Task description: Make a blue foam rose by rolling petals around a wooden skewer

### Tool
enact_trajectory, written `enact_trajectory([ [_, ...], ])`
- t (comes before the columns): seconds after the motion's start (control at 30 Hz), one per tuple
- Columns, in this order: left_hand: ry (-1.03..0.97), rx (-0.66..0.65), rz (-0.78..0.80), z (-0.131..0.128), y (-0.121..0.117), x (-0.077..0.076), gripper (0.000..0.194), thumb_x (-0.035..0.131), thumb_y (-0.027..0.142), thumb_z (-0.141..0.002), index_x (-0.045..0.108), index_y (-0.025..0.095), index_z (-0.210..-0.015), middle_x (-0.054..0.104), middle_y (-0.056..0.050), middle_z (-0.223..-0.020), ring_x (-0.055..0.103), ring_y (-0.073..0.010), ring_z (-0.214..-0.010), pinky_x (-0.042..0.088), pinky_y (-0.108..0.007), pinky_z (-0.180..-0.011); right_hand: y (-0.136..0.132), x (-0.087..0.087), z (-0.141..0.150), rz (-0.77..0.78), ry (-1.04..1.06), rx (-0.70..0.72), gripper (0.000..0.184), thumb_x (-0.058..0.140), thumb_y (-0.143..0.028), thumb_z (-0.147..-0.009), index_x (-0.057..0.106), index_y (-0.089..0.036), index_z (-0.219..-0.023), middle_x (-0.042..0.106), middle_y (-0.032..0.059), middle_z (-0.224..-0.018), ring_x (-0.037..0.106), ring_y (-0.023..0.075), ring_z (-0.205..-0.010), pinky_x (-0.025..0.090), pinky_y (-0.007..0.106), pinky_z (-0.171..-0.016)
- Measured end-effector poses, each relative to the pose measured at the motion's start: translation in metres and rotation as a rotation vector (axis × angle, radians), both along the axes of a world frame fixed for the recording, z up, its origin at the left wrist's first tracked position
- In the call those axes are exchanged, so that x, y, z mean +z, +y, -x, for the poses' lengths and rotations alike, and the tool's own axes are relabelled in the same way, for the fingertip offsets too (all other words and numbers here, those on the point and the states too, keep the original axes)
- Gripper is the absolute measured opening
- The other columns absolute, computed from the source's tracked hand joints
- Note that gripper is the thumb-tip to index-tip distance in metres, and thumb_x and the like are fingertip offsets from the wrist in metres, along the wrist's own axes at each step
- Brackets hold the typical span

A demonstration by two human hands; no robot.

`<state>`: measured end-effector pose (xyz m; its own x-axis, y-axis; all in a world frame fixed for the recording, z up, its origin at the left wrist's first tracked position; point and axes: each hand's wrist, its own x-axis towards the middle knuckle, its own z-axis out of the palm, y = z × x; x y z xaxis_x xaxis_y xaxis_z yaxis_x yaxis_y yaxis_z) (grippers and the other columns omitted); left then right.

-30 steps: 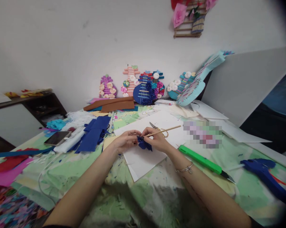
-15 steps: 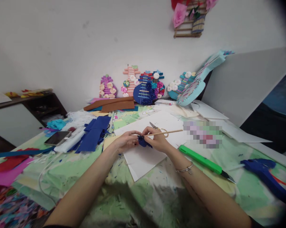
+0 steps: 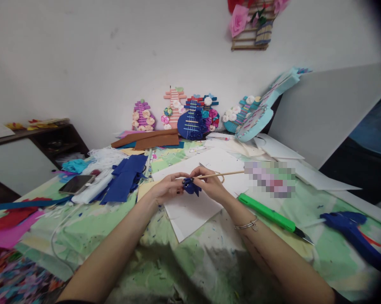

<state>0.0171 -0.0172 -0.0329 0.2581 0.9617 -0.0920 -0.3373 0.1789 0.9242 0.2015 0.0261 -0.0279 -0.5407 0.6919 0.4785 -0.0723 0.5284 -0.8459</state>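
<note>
Both hands meet over a white sheet (image 3: 190,211) in the middle of the table. My left hand (image 3: 169,188) pinches a small piece of dark blue felt (image 3: 190,186) from the left. My right hand (image 3: 210,184) is closed on a thin wooden stick (image 3: 228,173) that points right, its near end at the felt. The felt is partly rolled round the stick's end between my fingertips. Scissors behind my right hand are mostly hidden.
A green utility knife (image 3: 269,214) lies right of my right wrist, a blue glue gun (image 3: 352,230) farther right. Blue felt sheets (image 3: 125,177), a phone (image 3: 76,183) and scraps lie left. Decorated foam guitars (image 3: 193,118) lean on the back wall.
The stick has tilted down to nearly level and the felt has been turned and bunched tighter between my fingertips. My hands stay in the same place.
</note>
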Motion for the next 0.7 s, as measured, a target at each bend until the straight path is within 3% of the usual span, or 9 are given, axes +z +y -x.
enact_trajectory([
  [0.27,0.002,-0.006,-0.062,-0.0043,-0.0033,0.005,0.038,0.076,0.015,-0.064,0.062,0.014,-0.1,0.066,-0.005,-0.079,0.061,-0.014,-0.067,0.041,-0.024,-0.061,0.0006,-0.0021,0.0,0.116,0.061,0.038,0.011,0.056,-0.027,-0.078,0.059,-0.017,-0.083,0.057,0.0002,-0.073,0.052,0.0099,-0.066,0.04,0.021,-0.057],
  [0.5,-0.007,0.052,-0.051,-0.0052,-0.002,0.0035,0.029,0.074,0.02,-0.066,0.064,0.014,-0.093,0.067,-0.006,-0.077,0.062,-0.0143,-0.064,0.042,-0.025,-0.061,0.0007,-0.0018,0.0009,0.075,0.031,0.011,0.01,0.055,-0.025,-0.078,0.059,-0.017,-0.083,0.058,0.0007,-0.074,0.053,0.0104,-0.066,0.042,0.021,-0.057],
  [0.7,-0.038,0.093,-0.047,-0.0022,0.0017,-0.0032,0.036,0.077,0.018,-0.062,0.065,0.015,-0.096,0.068,-0.007,-0.082,0.063,-0.0146,-0.068,0.042,-0.024,-0.062,0.0002,0.0001,-0.0003,-0.027,-0.01,-0.031,0.011,0.053,-0.025,-0.08,0.06,-0.018,-0.086,0.062,0.0025,-0.082,0.057,0.0133,-0.075,0.045,0.025,-0.065],
])
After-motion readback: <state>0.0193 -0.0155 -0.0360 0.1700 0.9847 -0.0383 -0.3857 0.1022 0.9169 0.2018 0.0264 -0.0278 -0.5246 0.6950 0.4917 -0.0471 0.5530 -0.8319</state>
